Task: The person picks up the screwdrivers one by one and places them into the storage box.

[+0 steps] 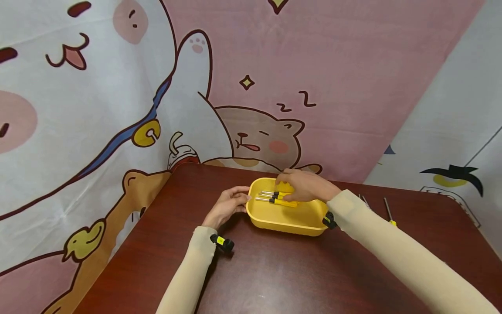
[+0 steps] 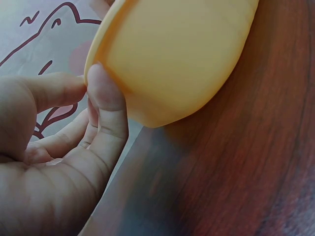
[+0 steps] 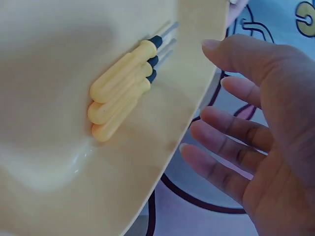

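A yellow plastic tray [image 1: 288, 223] rests on the table. My left hand [image 1: 227, 206] holds its left end; in the left wrist view the thumb and index finger pinch the tray's rim [image 2: 91, 51]. Inside, three screwdrivers [image 3: 120, 83] with yellow handles, black collars and thin metal shafts lie side by side, shafts toward the left end. My right hand [image 1: 307, 185] hovers over the tray's far side, partly covering the handles in the head view. In the right wrist view its fingers are spread and loosely bent, apart from the screwdrivers, with nothing held.
On the dark red-brown table [image 1: 251, 270], another screwdriver [image 1: 388, 209] lies to the right, beyond my right forearm. Thin metal shafts [image 1: 364, 200] show beside it, partly hidden by the sleeve. A cartoon-printed cloth [image 1: 333, 87] hangs behind the table's far edge.
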Tool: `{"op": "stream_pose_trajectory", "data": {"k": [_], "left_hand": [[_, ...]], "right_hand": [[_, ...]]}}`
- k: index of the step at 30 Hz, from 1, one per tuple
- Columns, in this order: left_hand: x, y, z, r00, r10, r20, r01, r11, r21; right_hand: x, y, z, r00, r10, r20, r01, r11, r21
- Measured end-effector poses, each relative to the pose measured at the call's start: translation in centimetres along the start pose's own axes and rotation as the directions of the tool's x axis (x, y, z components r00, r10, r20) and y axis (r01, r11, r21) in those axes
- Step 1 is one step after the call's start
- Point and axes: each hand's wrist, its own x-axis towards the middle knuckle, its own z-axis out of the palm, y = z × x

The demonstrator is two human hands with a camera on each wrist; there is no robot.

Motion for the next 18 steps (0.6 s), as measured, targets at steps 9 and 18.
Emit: {"op": "stream_pose_trajectory", "data": {"k": [9,18], "left_hand": [[-0.1,0.1,0.1,1.0,-0.012,-0.014,0.012,1.0,0.01],[0.0,0.0,0.1,1.0,-0.013,-0.026,0.013,1.0,0.003]], "right_hand": [[-2.2,0.7,-0.1,0.989,-0.025,-0.148,0.034,0.998,0.06],[-3.9,0.8,0.4,0.962,-0.034,-0.272,0.047,0.998,0.04]]}}
